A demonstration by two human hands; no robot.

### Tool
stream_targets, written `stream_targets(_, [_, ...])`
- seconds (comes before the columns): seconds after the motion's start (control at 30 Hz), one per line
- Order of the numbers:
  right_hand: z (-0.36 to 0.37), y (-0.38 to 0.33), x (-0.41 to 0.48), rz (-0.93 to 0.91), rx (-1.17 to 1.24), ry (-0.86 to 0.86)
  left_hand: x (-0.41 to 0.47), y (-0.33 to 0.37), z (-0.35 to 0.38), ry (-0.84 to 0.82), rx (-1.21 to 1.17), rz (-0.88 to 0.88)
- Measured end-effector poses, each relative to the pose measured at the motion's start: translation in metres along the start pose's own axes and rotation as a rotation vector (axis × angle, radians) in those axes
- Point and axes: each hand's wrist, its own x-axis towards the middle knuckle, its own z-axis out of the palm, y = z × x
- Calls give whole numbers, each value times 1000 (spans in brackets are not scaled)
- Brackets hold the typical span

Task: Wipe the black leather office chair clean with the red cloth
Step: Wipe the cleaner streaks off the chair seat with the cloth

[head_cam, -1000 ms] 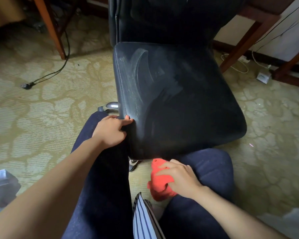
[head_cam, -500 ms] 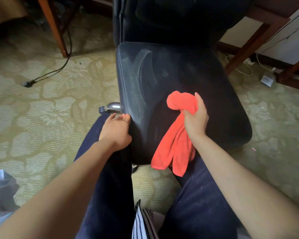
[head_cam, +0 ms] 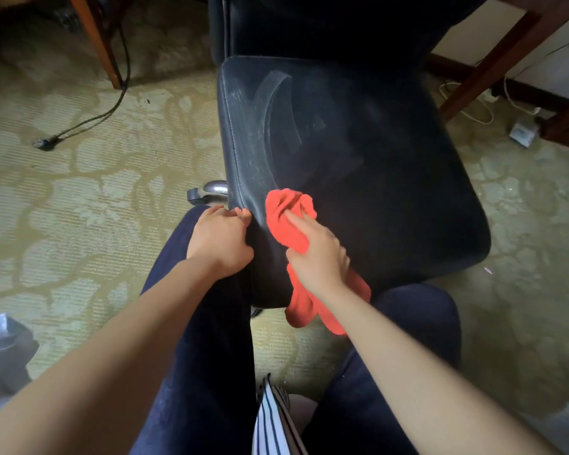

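The black leather office chair [head_cam: 358,152] stands in front of me, its dusty seat streaked with curved wipe marks. My right hand [head_cam: 316,254] holds the red cloth [head_cam: 286,221] bunched against the seat's near-left part, with the cloth's tail hanging over the front edge. My left hand [head_cam: 220,241] grips the seat's front-left corner, fingers curled over the edge. My knees in dark trousers are on either side of the seat's front.
Patterned beige carpet [head_cam: 79,198] surrounds the chair. A black cable with a plug [head_cam: 46,142] lies at the left near a wooden leg [head_cam: 96,41]. Wooden furniture legs [head_cam: 493,54], white cables and an adapter [head_cam: 523,131] are at the right. A plastic bag [head_cam: 0,356] sits lower left.
My right hand lifted the red cloth from below the seat's front onto the seat, then brought it left and nearer, close to my left hand. My left hand stayed on the corner.
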Motion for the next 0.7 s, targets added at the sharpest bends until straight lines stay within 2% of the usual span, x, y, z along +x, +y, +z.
stream_targets(0.33, [26,29,-39,-327,-33,-177,-1,-6,-2,-52,20,45])
stream_targets(0.53, [54,57,-57,-507,-21,-34,2,-10,-3,-150,126,84])
stream_targets(0.7, [63,69,-59,-582,33,-3,2,-7,-2,-159,167,70])
